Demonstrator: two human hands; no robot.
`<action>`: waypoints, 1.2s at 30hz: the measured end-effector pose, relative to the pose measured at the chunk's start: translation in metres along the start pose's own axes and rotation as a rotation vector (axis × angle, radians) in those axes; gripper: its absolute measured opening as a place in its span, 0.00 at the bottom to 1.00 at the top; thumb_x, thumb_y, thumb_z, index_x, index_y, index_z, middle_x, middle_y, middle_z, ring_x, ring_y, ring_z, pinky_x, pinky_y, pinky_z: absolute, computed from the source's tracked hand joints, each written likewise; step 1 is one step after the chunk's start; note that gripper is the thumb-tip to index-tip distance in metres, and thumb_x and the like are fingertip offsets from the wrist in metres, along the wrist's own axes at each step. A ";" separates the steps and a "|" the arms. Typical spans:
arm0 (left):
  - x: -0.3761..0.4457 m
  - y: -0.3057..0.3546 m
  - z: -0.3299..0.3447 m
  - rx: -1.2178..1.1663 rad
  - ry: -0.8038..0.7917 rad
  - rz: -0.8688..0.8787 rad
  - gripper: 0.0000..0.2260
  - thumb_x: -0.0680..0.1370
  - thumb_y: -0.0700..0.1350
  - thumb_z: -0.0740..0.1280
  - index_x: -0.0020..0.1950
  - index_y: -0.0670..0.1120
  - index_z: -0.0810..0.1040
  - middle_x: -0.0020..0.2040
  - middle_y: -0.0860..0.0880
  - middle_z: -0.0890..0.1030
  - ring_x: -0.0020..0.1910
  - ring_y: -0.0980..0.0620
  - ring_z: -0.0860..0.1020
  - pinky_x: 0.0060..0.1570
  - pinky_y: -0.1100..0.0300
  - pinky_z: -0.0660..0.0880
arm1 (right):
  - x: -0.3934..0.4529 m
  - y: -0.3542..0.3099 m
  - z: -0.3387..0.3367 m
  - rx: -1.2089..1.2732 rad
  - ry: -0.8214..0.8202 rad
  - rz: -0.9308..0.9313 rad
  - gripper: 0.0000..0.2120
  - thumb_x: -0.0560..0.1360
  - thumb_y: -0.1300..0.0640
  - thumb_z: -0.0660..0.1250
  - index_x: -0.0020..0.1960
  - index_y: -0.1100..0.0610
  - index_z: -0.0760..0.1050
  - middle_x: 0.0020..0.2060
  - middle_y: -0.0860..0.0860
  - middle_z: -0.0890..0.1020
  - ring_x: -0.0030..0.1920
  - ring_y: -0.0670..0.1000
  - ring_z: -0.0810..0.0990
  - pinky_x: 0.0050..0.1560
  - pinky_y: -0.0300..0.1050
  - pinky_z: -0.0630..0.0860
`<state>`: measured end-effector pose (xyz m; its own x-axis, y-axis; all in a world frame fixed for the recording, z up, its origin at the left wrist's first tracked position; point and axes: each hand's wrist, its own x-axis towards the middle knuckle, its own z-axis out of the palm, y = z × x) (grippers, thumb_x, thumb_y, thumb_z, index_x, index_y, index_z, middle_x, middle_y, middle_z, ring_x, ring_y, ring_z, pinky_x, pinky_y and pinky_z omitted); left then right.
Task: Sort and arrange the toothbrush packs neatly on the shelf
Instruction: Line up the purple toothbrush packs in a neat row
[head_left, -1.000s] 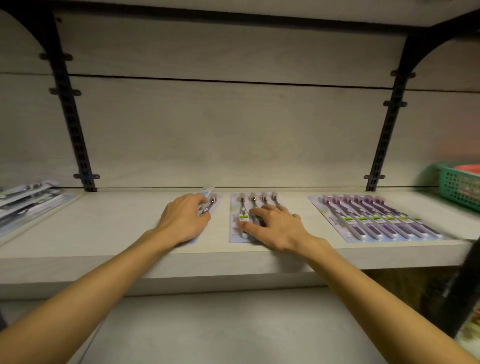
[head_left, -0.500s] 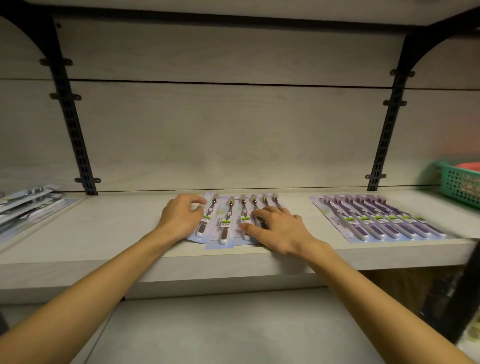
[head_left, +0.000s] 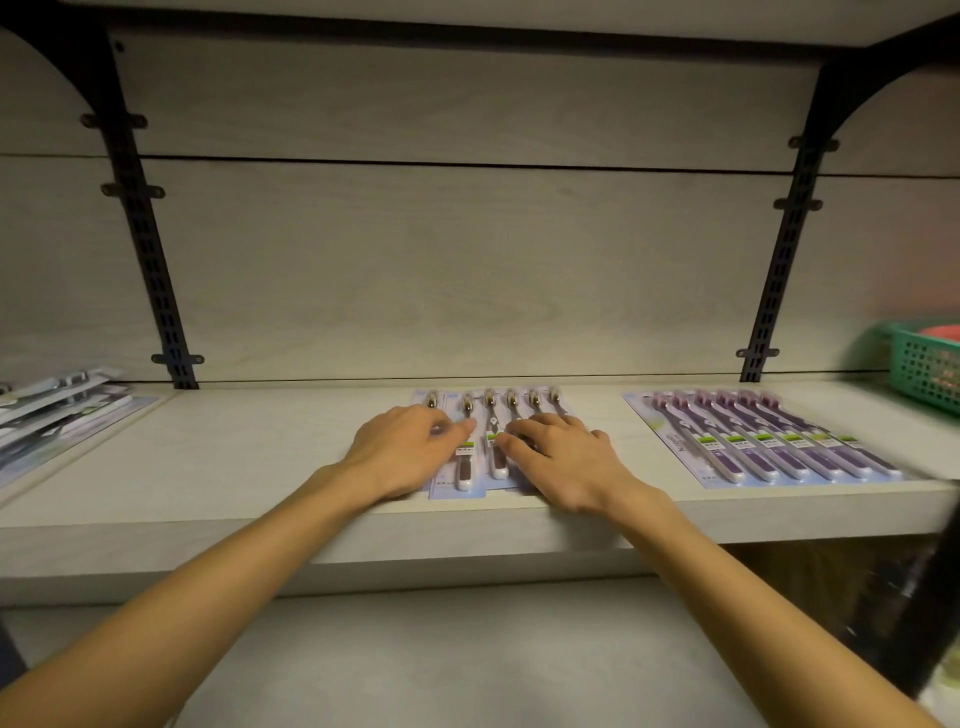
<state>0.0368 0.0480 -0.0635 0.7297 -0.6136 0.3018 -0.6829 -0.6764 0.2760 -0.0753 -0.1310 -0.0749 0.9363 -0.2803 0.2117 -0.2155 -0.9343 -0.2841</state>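
Observation:
Several brown-handled toothbrush packs (head_left: 480, 457) lie side by side in an overlapping row in the middle of the pale wooden shelf (head_left: 234, 467). My left hand (head_left: 405, 452) rests flat on the left packs, fingers stretched over them. My right hand (head_left: 561, 460) lies flat on the right packs, fingers pointing left. The two hands almost meet above the middle packs and hide much of the row. A second row of purple toothbrush packs (head_left: 769, 441) lies to the right, untouched.
Grey toothbrush packs (head_left: 57, 415) are stacked at the far left of the shelf. A green plastic basket (head_left: 924, 369) stands at the far right. Black slotted uprights (head_left: 150, 249) (head_left: 779, 260) run up the back panel. Another shelf board hangs overhead.
My left hand slid its packs rightward until they joined the ones under my right hand. The separate groups now form one overlapping row, and both hands sit closer together.

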 end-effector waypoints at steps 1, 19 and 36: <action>0.000 -0.004 -0.002 0.030 0.024 -0.003 0.20 0.81 0.63 0.56 0.57 0.54 0.82 0.51 0.54 0.83 0.46 0.50 0.77 0.41 0.57 0.70 | 0.000 0.000 0.000 0.002 0.001 -0.003 0.24 0.81 0.36 0.49 0.70 0.43 0.71 0.70 0.47 0.72 0.70 0.54 0.68 0.69 0.61 0.62; -0.006 0.003 0.001 0.128 0.100 0.063 0.18 0.81 0.58 0.57 0.51 0.48 0.81 0.48 0.49 0.84 0.47 0.46 0.80 0.44 0.54 0.76 | 0.001 0.002 0.002 0.030 0.044 -0.009 0.22 0.80 0.36 0.50 0.64 0.42 0.75 0.64 0.46 0.77 0.65 0.54 0.72 0.65 0.59 0.67; 0.001 0.040 0.025 0.008 -0.212 0.103 0.25 0.78 0.70 0.50 0.54 0.52 0.72 0.56 0.49 0.78 0.59 0.47 0.73 0.58 0.48 0.71 | -0.008 0.020 -0.019 -0.023 -0.028 -0.059 0.19 0.82 0.42 0.57 0.69 0.44 0.75 0.66 0.50 0.79 0.64 0.57 0.77 0.62 0.51 0.74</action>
<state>0.0106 0.0103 -0.0748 0.6474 -0.7511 0.1293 -0.7547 -0.6082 0.2460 -0.0927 -0.1515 -0.0646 0.9548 -0.2184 0.2015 -0.1655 -0.9541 -0.2498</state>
